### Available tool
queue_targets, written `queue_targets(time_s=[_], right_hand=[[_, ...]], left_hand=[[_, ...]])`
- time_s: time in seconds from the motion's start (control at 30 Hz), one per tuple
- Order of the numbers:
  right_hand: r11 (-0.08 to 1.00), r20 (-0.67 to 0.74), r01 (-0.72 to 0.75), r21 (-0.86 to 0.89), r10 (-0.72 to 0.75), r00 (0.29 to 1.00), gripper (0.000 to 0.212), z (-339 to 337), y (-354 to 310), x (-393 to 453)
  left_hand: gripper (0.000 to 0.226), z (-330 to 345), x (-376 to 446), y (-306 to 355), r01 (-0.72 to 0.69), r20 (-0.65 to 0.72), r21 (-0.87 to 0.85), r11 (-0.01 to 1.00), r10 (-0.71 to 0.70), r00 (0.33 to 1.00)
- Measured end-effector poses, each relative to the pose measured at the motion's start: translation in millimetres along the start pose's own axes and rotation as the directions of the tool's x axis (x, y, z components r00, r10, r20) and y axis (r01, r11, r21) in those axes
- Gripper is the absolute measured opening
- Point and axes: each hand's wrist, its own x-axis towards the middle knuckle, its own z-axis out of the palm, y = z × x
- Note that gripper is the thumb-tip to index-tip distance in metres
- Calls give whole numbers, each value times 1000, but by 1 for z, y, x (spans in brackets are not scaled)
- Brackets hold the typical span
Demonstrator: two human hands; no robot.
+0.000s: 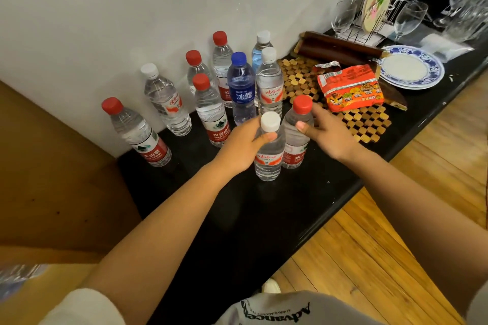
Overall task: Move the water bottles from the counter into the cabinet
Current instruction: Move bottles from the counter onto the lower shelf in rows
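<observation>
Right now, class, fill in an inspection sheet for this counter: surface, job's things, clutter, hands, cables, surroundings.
Surface: black counter, dark and glossy.
Job's things: ten water bottles upright; white-capped bottle and red-capped bottle stand nearest the person, the blue-labelled bottle in the group behind.
Clutter: noodle packet on a wooden mat; blue-rimmed plates; wine glasses.
Hands: left hand grips the white-capped bottle; right hand grips the red-capped bottle.
Cables: nothing seen.
Surroundings: white wall, wooden floor.
</observation>
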Motion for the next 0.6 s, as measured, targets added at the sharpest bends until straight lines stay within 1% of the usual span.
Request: queue_targets(time_s=[0.1, 0.2, 0.3, 0.47, 0.6], right_hand=[[1000, 45, 17, 5, -17, 999, 47, 15, -9, -27], [999, 86, 44, 6, -44, 995, 53, 33, -22, -55], [997, 127, 77, 8, -78, 989, 49, 52, -36, -81], [991, 204, 131, -3, -128, 970, 42, 87, -68, -117], [987, 261, 158, 14, -156, 953, 50, 117, -98, -140]], left_hand=[[41, -5, -37, -8, 10, 6, 12, 1000, -10, 1000], [44, -11, -77, -14, 44, 12, 1, 999, -44, 999], [43, -19, -118, -18, 72, 18, -32, 997, -71, 997], [46, -35, -180, -27, 133, 25, -24, 991, -132, 991], [46, -50, -229, -37, 171, -22, -13, 985, -172, 985]])
